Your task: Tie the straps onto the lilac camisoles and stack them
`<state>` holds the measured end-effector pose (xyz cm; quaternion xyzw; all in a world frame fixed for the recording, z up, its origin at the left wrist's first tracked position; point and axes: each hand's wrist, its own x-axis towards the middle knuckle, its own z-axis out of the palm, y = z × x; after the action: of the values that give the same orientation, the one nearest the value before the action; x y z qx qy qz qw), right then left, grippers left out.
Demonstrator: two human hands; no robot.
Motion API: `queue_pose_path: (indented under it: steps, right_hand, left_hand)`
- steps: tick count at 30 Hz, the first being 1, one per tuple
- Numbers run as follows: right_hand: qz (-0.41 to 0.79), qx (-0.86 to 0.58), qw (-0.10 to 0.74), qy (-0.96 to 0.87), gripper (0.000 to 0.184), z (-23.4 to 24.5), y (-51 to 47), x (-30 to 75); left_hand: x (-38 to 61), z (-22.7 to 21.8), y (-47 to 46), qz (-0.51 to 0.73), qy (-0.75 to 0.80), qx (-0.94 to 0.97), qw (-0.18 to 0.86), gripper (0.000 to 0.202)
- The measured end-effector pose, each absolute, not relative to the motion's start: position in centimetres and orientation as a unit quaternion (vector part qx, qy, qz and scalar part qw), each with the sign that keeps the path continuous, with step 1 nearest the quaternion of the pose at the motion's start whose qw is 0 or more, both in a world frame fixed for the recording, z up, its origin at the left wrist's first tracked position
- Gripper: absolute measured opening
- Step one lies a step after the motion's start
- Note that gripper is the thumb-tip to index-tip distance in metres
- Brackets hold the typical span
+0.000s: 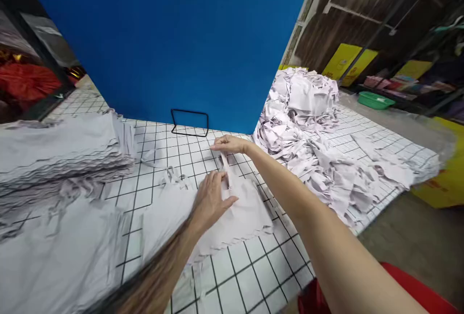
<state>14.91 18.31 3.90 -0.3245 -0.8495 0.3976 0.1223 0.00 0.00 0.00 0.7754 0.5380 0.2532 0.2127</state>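
Observation:
A white cloth piece lies spread on the grid-patterned table, one of its edges wavy. My left hand rests on it, thumb stretched away from the fingers, which lie beside the base of a narrow strap. Farther out, my right hand has its fingers pressed together over the upper end of that white strap, drawing it away from the cloth. Just left of my left hand, more white cloth pieces lie in a low layer with loose straps at their top.
Tall stacks of white cloth fill the left side. A loose heap of white cloth covers the right. A blue panel stands behind a black wire frame. Something red sits below the table's near right edge.

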Motion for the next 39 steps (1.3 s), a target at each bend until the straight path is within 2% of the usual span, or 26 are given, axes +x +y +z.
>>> queue_pose_path:
  steps: [3,6,10,12,16,19,22,24,27,29,35,39]
  right_hand:
    - [0.298,-0.293,0.144,-0.897,0.046,2.8,18.1,14.7]
    - [0.183,-0.335,0.145,-0.913,0.037,1.6,17.7,14.8]
    - [0.095,-0.43,0.12,-0.89,0.034,0.9,17.1,14.8]
    - [0.072,-0.46,0.14,-0.874,0.034,1.7,16.8,13.9]
    - [0.132,-0.436,0.184,-0.871,0.037,4.9,15.1,9.2]
    - [0.22,-0.425,0.106,-0.872,0.045,6.7,13.1,4.2]
    - [0.253,-0.481,0.012,-0.84,0.051,6.6,11.8,-0.5]
    - [0.258,-0.514,-0.029,-0.817,0.047,5.9,11.8,-2.8]
    - [0.26,-0.548,-0.057,-0.793,0.033,5.0,12.2,-4.6]
    - [0.261,-0.564,-0.056,-0.782,0.03,5.0,12.5,-4.7]
    - [0.26,-0.587,-0.04,-0.765,0.049,5.7,12.6,-4.0]
    - [0.272,-0.578,-0.017,-0.769,0.04,5.3,12.5,-5.2]
  left_hand:
    - [0.2,-0.8,-0.2,0.242,0.526,0.8,0.159,0.076]
    - [0.5,-1.1,-0.4,0.182,0.508,0.83,0.137,0.066]
    - [1.0,-0.8,-0.5,0.124,0.505,0.842,0.144,0.068]
    - [1.2,-0.3,-0.4,0.111,0.504,0.841,0.165,0.072]
    - [0.2,1.7,-0.6,0.107,0.5,0.831,0.219,0.077]
    - [-3.0,3.4,-1.8,0.119,0.492,0.843,0.184,0.063]
    - [-7.7,3.7,-4.0,0.124,0.527,0.834,0.11,0.053]
    - [-10.3,3.0,-5.6,0.103,0.555,0.819,0.103,0.056]
    - [-12.1,1.7,-7.7,0.08,0.555,0.821,0.109,0.059]
    - [-12.1,1.0,-8.4,0.083,0.553,0.823,0.101,0.06]
    - [-11.8,0.2,-8.4,0.107,0.546,0.828,0.076,0.06]
    - [-12.0,-0.3,-8.3,0.121,0.544,0.828,0.068,0.06]
